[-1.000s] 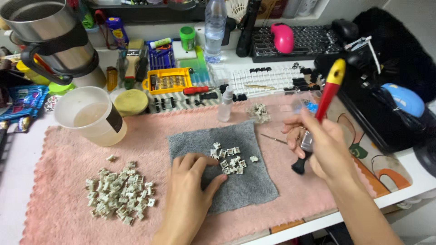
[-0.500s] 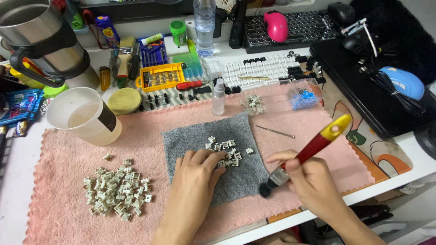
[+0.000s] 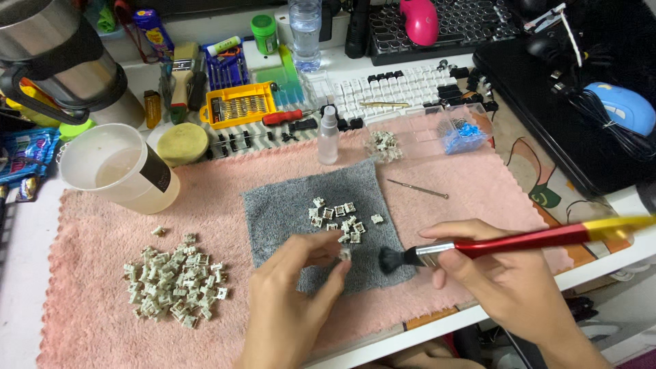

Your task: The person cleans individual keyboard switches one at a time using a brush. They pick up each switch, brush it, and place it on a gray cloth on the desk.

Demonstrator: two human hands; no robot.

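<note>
My left hand [image 3: 290, 301] pinches one small white keyboard switch [image 3: 345, 253] between thumb and fingertips, just above the near part of a grey cloth [image 3: 321, 215]. My right hand [image 3: 502, 273] holds a brush with a red and yellow handle [image 3: 540, 238] level, its black bristles [image 3: 391, 260] close to the right of the pinched switch. Several more switches [image 3: 339, 217] lie in a loose cluster on the grey cloth. A larger pile of switches [image 3: 174, 283] sits on the pink towel [image 3: 102, 239] to the left.
A translucent cup [image 3: 119, 167] with liquid stands at the towel's far left. A small spray bottle [image 3: 329, 134], a thin metal pick [image 3: 418, 188], a clear plastic box [image 3: 447, 130], keycaps [image 3: 389, 85], a yellow screwdriver-bit case [image 3: 239, 106] and a blue mouse [image 3: 625, 108] lie beyond.
My left hand has lifted one switch off the grey cloth. My right hand has swung the brush down from upright to level, bringing the bristles leftward beside the switch.
</note>
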